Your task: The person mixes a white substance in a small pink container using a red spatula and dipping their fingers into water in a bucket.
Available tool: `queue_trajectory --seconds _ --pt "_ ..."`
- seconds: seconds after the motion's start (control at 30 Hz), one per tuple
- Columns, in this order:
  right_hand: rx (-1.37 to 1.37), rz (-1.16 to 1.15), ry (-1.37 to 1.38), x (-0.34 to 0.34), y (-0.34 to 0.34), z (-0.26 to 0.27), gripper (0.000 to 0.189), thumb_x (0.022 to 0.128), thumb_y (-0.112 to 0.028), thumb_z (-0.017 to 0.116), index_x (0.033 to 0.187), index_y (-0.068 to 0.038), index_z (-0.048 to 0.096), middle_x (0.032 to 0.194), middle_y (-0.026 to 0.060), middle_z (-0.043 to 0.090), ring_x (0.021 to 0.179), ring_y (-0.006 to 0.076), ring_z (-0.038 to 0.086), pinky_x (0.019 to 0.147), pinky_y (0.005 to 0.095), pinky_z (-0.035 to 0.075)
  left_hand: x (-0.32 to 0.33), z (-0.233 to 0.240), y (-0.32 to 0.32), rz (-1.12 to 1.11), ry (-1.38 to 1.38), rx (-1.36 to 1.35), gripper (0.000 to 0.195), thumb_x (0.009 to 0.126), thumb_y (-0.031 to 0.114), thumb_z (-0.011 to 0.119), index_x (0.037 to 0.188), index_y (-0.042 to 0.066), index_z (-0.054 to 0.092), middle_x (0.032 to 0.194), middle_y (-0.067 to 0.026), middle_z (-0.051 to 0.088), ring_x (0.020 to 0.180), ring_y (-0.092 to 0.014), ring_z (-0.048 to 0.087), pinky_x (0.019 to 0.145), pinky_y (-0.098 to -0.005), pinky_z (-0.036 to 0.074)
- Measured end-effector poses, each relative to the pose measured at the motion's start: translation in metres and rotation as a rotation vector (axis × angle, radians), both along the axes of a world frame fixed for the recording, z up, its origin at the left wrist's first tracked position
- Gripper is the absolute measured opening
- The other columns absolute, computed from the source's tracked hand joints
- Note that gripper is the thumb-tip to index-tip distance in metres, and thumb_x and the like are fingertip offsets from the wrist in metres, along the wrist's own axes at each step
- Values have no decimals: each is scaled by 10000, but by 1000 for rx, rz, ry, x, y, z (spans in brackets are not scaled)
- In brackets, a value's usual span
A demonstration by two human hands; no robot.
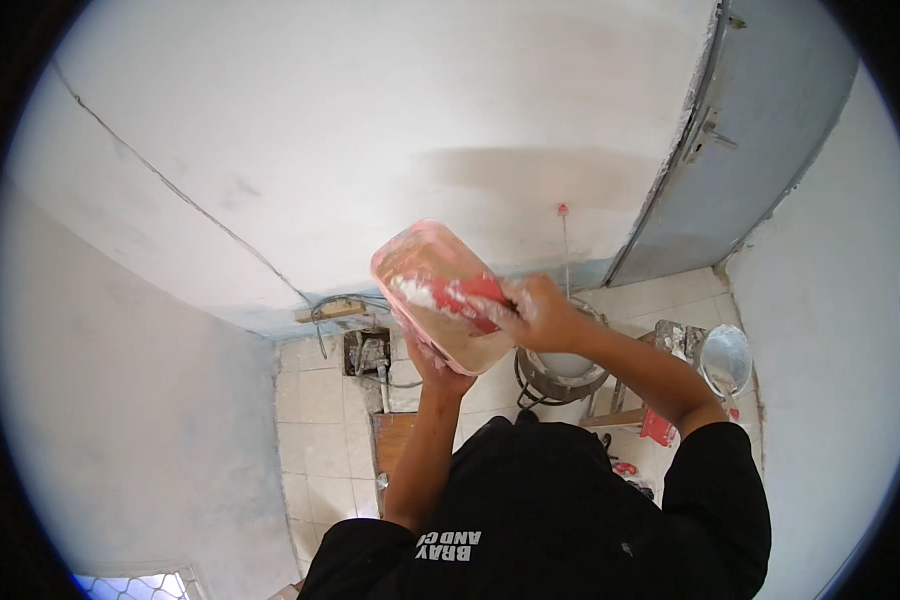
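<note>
My left hand (436, 367) supports a pink plastic tub (396, 250) from below, tilted, with pale plaster-like paste (487, 354) smeared inside it. In my right hand (544, 315) is a red plastic spreader (457, 294), its surface streaked with white paste. The spreader is over the inside of the tub; whether its edge touches the bottom is blurred. White residue coats the fingers of my right hand.
A white wall (390, 112) stands ahead, with a cable (187, 196) running down it. Below are a round bucket (570, 375), a floor opening (366, 351) and tiles (322, 397). At right are a grey door (765, 97), a paste-streaked pail (726, 351) and a red tool (656, 429).
</note>
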State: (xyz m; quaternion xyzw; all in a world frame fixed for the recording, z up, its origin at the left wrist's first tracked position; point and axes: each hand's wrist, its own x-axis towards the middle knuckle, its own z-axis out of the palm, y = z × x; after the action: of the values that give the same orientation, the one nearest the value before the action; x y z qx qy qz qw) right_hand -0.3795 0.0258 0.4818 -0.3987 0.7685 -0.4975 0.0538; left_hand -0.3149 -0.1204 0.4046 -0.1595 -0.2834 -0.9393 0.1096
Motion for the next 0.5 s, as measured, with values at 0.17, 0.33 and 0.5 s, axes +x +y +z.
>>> queue_trajectory --seconds 0.17,0.33,0.5 --pt "-151 -143 109 -17 -13 1 261 820 -117 582 1051 -1 615 748 215 597 567 307 571 555 324 456 -4 -10 -8 -141 -283 217 725 877 634 307 1408 146 233 1394 -100 332 1240 -317 395 986 -512 381" --pt "-75 17 154 -19 -21 -20 256 824 -120 578 1048 -2 617 746 220 593 548 308 540 554 328 454 -5 -18 -19 37 -177 -126 678 896 606 291 1395 148 263 1379 -106 354 1234 -316 405 971 -516 397" --pt "-20 -119 69 -30 -37 19 244 831 -130 582 1036 -6 624 720 211 586 529 294 521 546 327 445 -11 -12 -36 -173 -233 261 685 888 621 294 1381 145 287 1349 -105 386 1213 -315 424 955 -512 413"
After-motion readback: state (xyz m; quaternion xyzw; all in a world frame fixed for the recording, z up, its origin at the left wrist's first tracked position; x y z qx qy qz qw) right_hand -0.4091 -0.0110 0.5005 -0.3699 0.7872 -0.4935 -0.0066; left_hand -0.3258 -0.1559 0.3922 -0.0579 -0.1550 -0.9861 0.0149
